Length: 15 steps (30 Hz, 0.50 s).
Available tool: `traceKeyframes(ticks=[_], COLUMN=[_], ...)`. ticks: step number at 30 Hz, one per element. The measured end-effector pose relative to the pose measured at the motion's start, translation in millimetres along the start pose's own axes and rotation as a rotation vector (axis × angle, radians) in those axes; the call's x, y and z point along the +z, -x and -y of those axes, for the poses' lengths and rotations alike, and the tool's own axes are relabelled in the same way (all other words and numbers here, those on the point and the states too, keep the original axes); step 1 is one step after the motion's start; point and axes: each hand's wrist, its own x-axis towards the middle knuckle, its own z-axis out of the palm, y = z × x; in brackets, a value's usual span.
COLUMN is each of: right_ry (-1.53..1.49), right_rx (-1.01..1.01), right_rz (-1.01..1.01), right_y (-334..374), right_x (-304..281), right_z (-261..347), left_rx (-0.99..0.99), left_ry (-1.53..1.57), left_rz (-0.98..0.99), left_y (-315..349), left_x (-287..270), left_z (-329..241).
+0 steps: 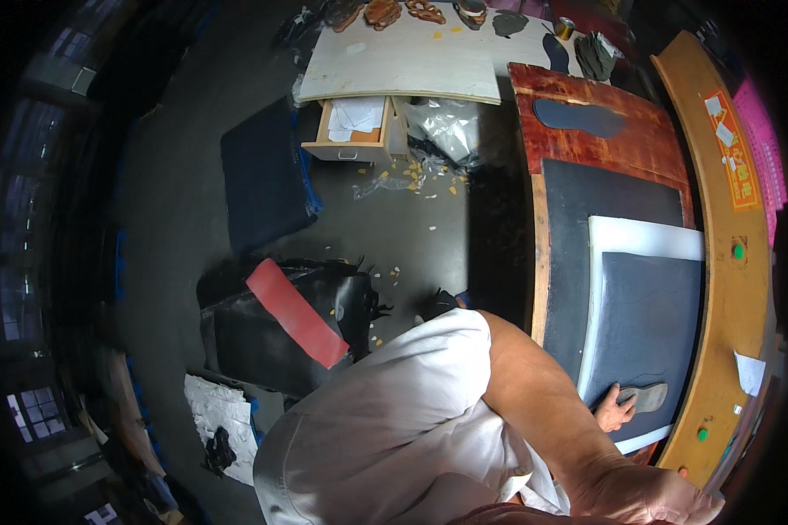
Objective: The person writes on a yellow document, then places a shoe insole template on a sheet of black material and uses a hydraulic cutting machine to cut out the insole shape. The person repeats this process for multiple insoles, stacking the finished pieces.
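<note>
My right hand (615, 409) reaches out over a dark grey sheet (652, 324) that lies on a white board (643, 234). Its fingers are on the heel end of a flat grey sole-shaped piece (650, 396) near the sheet's near edge. My left forearm crosses in front of my white shirt, and my left hand (661, 499) rests low at the bench's yellow-orange rim (718, 289). The picture's lower edge cuts that hand off, so its fingers are unclear.
The bench also carries a black mat (587, 201) and a red-brown board (587, 96) with a dark sole cutout. On the floor to my left are a black box with a red strip (296, 315), a blue mat (263, 175), an open drawer (355, 131) and scattered scraps.
</note>
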Motion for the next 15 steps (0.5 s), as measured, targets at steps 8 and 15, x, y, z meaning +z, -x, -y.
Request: traceKeyframes(ticks=[8, 15], right_ry=[0.003, -0.014], right_rx=[-0.131, -0.183], right_rz=[-0.024, -0.04], right_y=[-16.6, -18.5], right_x=[26.4, 22.8], right_z=[-29.9, -27.9], left_rx=[0.036, 0.02], left_ry=[-0.054, -0.056], left_rz=[-0.008, -0.05], left_y=[-2.7, -9.9], left_x=[1.8, -7.6], left_z=[24.3, 45.3])
